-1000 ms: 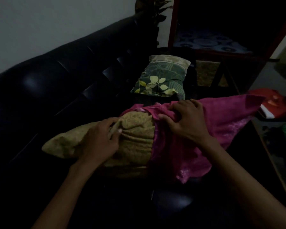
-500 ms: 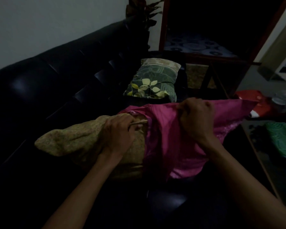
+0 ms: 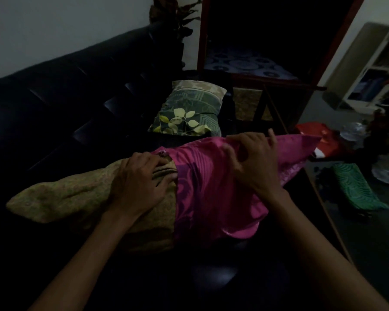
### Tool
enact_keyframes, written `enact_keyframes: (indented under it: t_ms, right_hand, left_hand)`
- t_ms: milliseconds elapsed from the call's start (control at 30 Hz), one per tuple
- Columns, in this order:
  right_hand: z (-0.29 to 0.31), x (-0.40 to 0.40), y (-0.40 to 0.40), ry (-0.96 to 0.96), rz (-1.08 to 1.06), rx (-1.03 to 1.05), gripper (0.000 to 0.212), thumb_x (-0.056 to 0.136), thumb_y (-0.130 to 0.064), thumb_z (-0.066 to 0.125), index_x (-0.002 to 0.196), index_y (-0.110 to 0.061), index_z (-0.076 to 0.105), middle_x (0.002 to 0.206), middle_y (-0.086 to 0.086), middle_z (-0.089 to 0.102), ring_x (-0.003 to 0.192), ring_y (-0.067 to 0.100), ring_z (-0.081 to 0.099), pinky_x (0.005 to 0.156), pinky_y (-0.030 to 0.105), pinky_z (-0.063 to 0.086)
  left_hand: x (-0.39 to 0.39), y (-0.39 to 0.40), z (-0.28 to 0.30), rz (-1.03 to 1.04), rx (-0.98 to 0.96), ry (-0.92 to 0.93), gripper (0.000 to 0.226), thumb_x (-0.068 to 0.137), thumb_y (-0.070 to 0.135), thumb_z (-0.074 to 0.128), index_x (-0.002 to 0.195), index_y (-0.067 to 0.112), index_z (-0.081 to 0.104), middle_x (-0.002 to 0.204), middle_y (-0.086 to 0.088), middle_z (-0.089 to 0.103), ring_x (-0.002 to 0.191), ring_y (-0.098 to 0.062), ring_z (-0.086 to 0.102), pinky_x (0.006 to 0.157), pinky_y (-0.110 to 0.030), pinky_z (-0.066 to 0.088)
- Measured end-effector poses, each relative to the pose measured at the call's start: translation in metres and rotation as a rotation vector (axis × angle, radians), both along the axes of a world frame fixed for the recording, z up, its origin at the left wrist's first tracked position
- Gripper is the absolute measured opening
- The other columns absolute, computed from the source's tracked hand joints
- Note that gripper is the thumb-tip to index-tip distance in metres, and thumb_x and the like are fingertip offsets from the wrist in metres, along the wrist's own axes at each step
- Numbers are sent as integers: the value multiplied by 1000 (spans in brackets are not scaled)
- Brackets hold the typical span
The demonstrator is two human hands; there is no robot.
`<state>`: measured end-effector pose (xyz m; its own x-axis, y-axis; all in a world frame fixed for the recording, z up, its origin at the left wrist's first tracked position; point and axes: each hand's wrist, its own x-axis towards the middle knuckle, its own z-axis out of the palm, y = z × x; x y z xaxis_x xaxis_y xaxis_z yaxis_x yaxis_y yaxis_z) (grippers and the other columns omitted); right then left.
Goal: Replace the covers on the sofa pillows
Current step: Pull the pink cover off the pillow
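Running along the far left, the black sofa (image 3: 61, 102) serves as the work surface, so the pillow can lie flat on its seat while both hands work on it. Next in size, the pillow (image 3: 76, 198) lies across the near seat in its yellow-brown cover, its left end free and its right end inside the pink cover (image 3: 211, 187). That pink cover seems to be mid-change: its open edge sits about halfway along the pillow, and its right corner hangs slack and pointed toward the table (image 3: 355, 221), which suggests the pillow does not fill it. Whether it is going on or coming off, I cannot tell.

Farther along the seat, 1 green leaf-print pillow (image 3: 189, 113) rests well apart. On the table at right lie a green cloth (image 3: 355, 187) and a red cloth (image 3: 317, 135).

Both forearms reach in from the near edge. One hand, the left hand (image 3: 139, 182), lies palm down on the pillow just beside the pink edge, fingers curled into the bunched yellow-brown fabric, probably bracing it. Its partner, the right hand (image 3: 254, 162), arches over the pink cover, fingertips and thumb pinching a fold of it, likely to drag the cloth along.
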<state>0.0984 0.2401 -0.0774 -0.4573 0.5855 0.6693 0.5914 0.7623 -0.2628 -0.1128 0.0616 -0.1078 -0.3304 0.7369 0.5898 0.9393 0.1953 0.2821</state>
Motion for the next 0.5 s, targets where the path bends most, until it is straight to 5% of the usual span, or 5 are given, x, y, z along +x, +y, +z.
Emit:
enact_keyframes:
  t_ms: [133, 300, 500]
  right_hand:
    - [-19, -10, -5, -94, 85, 15, 30, 90, -55, 64, 104, -29, 72, 109, -9, 70, 109, 15, 59, 113, 53, 29]
    - [-9, 0, 13, -17, -78, 9, 21, 83, -26, 51, 86, -25, 72, 93, -4, 73, 95, 24, 66, 103, 54, 34]
    - [-1, 19, 37, -39, -261, -36, 27, 85, -31, 48, 87, -22, 73, 94, -5, 73, 111, 26, 57, 120, 52, 9]
  left_hand:
    - [4, 6, -9, 41, -100, -123, 53, 79, 41, 79, 128, 25, 64, 125, 5, 62, 111, -21, 56, 90, -42, 46]
    - [9, 12, -10, 122, -5, -62, 25, 73, 17, 66, 96, 14, 76, 93, -3, 73, 97, -29, 64, 93, -45, 38]
    - [10, 16, 4, 20, 60, -40, 24, 70, -1, 70, 91, 11, 75, 94, -3, 74, 96, -22, 68, 119, -58, 21]
